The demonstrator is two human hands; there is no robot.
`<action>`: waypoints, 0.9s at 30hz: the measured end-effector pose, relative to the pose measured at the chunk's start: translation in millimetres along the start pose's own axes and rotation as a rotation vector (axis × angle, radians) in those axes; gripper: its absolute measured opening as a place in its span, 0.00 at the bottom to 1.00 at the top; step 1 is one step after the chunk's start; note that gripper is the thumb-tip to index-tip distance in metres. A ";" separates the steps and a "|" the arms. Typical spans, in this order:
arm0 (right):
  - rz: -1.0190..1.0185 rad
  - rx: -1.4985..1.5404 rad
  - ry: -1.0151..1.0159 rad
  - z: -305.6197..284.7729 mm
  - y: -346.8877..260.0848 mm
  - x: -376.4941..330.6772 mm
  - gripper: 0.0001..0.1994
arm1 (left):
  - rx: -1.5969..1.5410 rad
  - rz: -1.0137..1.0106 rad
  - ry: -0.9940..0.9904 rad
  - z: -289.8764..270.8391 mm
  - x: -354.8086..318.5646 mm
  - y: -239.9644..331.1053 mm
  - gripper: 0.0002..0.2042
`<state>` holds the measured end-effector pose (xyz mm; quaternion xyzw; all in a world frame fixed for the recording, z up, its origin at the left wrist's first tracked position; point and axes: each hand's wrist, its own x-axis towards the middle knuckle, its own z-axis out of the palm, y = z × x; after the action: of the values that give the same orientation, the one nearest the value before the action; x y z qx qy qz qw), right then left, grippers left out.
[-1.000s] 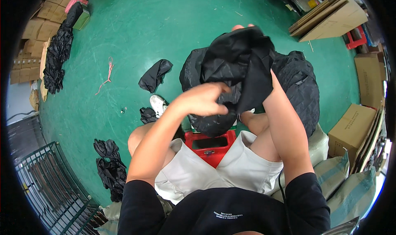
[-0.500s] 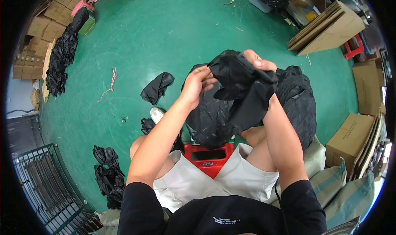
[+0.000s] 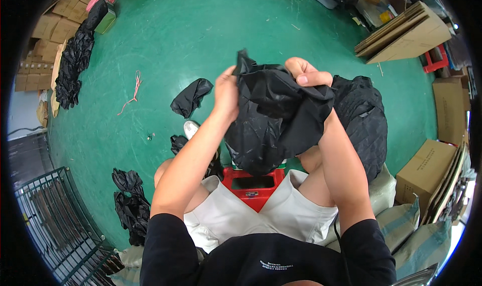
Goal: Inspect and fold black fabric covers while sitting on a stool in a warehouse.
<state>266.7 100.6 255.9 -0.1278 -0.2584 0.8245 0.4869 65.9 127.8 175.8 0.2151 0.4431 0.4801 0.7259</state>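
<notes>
A thin, slightly shiny black cloth piece (image 3: 306, 120) is stretched between my two hands, its folds bunched in the middle. My left hand (image 3: 227, 92) is closed on its left edge, the fingertips hidden behind the fabric. On the other side, my right hand (image 3: 310, 76) pinches the upper edge between thumb and curled fingers. Beneath hangs a black-covered mass (image 3: 253, 148), partly screened by the cloth; what it rests on is mostly hidden. A red plastic stool-like piece (image 3: 251, 199) shows between my thighs.
More black cloth (image 3: 362, 128) is heaped beside my right forearm. Loose black pieces lie on the green floor, one (image 3: 191, 97) ahead of my left foot. A metal rack (image 3: 60, 220) stands at lower left. Cardboard boxes (image 3: 427, 168) and stuffed sacks (image 3: 422, 251) line the right.
My left hand has moved left and turned, its visible fingers going behind the cloth. The cloth's left edge now stands up higher beside it. My right hand keeps its pinch, slightly further left.
</notes>
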 end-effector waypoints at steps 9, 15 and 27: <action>0.009 -0.902 0.391 -42.6 -27.1 -10.1 0.17 | 0.264 0.358 0.004 -31.3 4.9 80.8 0.13; -0.155 -1.014 0.735 -55.7 -27.3 -10.4 0.05 | 0.287 0.152 -0.198 -21.7 -16.4 104.1 0.14; -0.028 -1.065 0.109 -8.8 34.5 9.9 0.25 | 0.048 -0.340 -0.538 -14.4 -22.5 78.5 0.18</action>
<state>240.5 98.4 229.9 -0.3962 -0.6169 0.5651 0.3783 10.6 141.3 236.2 0.2743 0.2760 0.2674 0.8815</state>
